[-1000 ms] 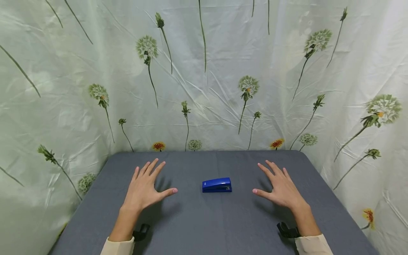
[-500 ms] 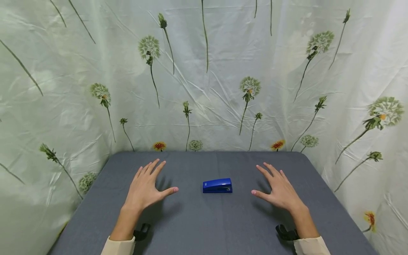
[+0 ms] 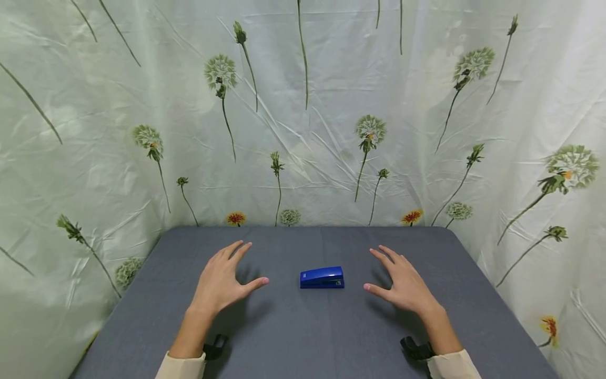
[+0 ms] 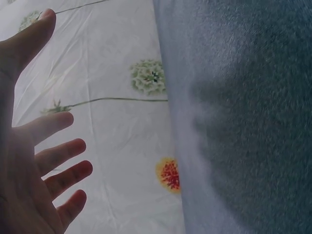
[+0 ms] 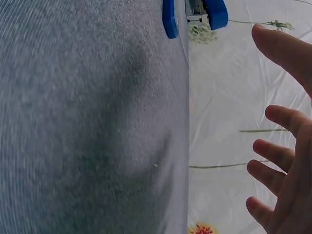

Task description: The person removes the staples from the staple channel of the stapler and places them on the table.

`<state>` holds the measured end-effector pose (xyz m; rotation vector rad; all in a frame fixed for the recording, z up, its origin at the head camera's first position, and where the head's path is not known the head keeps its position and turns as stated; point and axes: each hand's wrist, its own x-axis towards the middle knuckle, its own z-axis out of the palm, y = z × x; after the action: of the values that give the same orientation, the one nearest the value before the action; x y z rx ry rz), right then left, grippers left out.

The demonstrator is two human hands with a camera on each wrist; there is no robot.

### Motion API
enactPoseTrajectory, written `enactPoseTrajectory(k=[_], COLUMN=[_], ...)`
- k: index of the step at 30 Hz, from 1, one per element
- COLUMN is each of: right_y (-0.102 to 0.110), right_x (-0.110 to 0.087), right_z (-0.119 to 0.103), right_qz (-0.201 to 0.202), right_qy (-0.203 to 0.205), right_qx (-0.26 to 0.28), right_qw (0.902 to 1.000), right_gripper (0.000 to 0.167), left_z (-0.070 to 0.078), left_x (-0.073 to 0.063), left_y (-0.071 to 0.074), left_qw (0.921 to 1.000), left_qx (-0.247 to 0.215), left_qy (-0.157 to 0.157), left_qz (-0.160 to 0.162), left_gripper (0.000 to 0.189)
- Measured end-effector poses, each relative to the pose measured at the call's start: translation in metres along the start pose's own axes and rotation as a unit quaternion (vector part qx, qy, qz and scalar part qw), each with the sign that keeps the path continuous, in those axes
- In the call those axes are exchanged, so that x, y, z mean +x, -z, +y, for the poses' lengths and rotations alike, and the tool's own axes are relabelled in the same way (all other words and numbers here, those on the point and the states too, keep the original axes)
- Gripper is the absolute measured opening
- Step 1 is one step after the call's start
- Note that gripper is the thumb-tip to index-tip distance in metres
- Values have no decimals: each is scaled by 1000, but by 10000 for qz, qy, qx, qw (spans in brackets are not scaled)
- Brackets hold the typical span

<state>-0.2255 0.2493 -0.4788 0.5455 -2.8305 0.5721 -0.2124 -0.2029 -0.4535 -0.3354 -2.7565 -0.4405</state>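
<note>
A blue stapler (image 3: 322, 277) lies on the grey table between the two hands, its long side running left to right. To its left, the left hand (image 3: 221, 281) hovers over the table with fingers spread and thumb pointing toward the stapler. The right hand (image 3: 402, 281) mirrors it on the other side, somewhat closer, also holding nothing. In the right wrist view the stapler's front end (image 5: 218, 13) shows at the top edge, apart from the fingers. The left wrist view shows the left hand (image 4: 36, 170) with fingers extended and no object near.
The grey cloth-covered table (image 3: 303, 337) has rounded far corners. Behind it and along both sides hangs a pale curtain (image 3: 312, 131) printed with dandelions. Each wrist wears a black strap mount (image 3: 416, 349) below the hand.
Both hands have drifted inward toward the stapler, the right one more than the left. The stapler stays in its place on the table.
</note>
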Motion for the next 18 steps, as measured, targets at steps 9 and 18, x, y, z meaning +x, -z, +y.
enactPoseTrajectory(k=[9, 18], right_y=[-6, -12], right_x=[4, 9], right_z=[-2, -3], right_qz=[-5, -29], right_qy=[6, 39], right_qx=[41, 131], right_qw=[10000, 9999], right_gripper=[90, 90], left_z=[4, 7], left_x=[2, 8], left_y=[-6, -7], left_qw=[10000, 10000], left_qx=[-63, -77], left_qy=[-14, -14], left_qz=[-11, -30], left_gripper=[101, 102])
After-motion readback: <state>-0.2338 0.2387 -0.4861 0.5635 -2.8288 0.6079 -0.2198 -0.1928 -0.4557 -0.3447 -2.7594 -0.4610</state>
